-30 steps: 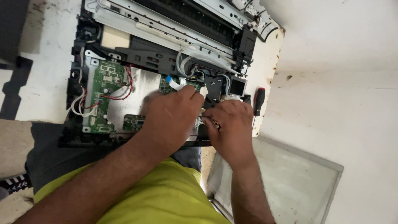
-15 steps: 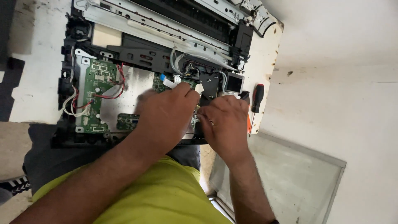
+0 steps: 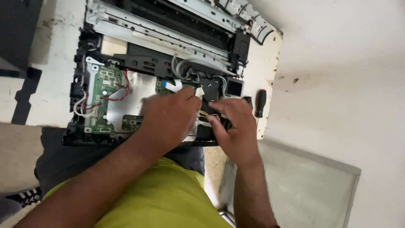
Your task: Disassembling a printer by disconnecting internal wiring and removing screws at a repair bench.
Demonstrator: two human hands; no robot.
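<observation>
This is looking like a small repair workshop: an opened printer [image 3: 168,71] is lying stripped on a scuffed white table [image 3: 46,84], its green circuit board [image 3: 103,99] and wires showing, a screwdriver [image 3: 260,103] is sitting beside it, and stained plain walls are closing in.

— Any screens or labels on my feed?
— One: a small square screen [image 3: 234,87], grey and dark-framed, at the opened printer's [image 3: 168,42] right end, near the table's [image 3: 50,84] right edge. No packages or signs.
</observation>
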